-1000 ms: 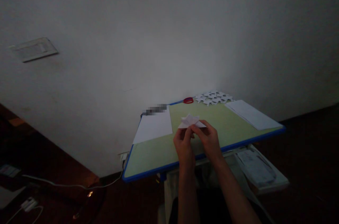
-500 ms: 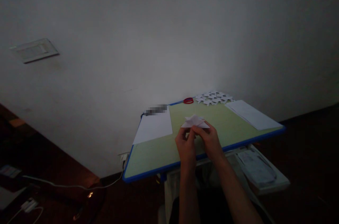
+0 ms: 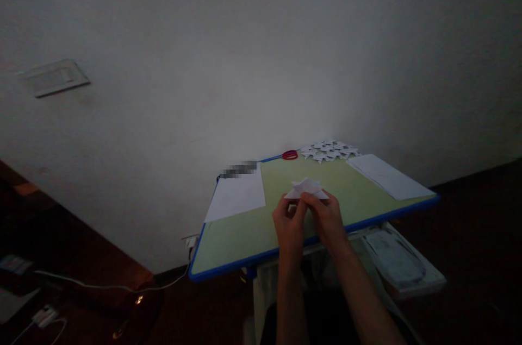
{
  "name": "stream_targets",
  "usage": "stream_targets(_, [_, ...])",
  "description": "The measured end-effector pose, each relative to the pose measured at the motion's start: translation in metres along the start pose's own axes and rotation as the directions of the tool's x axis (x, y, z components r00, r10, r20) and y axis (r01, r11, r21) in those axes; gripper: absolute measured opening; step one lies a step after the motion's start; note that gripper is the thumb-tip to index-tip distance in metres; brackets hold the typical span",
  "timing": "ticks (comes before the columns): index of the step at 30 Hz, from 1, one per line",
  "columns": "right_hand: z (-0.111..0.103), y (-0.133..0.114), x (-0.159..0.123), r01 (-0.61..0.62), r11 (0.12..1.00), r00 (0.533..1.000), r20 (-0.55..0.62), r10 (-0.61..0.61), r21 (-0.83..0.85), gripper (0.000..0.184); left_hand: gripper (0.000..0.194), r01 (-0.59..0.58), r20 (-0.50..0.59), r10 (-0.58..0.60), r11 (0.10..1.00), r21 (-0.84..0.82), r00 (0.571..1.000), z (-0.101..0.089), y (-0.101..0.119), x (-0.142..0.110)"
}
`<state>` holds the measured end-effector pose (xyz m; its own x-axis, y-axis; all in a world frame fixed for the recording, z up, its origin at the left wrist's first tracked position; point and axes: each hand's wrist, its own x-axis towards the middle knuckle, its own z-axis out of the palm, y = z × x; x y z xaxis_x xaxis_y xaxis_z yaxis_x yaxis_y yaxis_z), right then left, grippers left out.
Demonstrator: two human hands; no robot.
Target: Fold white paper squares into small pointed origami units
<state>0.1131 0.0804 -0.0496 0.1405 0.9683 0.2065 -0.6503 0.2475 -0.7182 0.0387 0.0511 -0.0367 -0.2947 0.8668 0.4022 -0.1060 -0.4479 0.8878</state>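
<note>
A small white folded paper star (image 3: 306,187) with several points is held up over the near part of the green tabletop (image 3: 232,242). My left hand (image 3: 289,217) pinches its lower left edge, fingers curled beneath it. My right hand (image 3: 328,215) grips the lower right side, its thumb pressed on the paper close to the left thumb. The fingers behind the paper are hidden. Similar white folded paper pieces (image 3: 328,150) lie grouped at the table's far edge.
Red-handled scissors (image 3: 290,155) rest at the back edge. White paper sheets lie at the left (image 3: 240,195) and a stack of paper (image 3: 391,177) at the right. Below the right side is a pulled-out drawer (image 3: 408,269). The wall (image 3: 261,62) stands right behind the table.
Both hands have shifted slightly to the right with the folded paper star, which has turned a little and now faces more squarely. Things on the table have stayed put.
</note>
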Motion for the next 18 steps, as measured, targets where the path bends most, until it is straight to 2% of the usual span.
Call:
stream_targets(10, [-0.002, 0.001, 0.0, 0.009, 1.0, 0.999, -0.036, -0.008, 0.012, 0.025, 0.023, 0.022, 0.024, -0.02, 0.998, -0.055, 1.0, -0.001, 0.0, -0.001])
stream_targets(18, [0.002, -0.004, -0.003, -0.002, 0.999, 0.999, -0.051, 0.005, 0.051, 0.028, 0.018, -0.014, 0.097, 0.018, 0.999, -0.049, 0.995, -0.003, -0.009, -0.001])
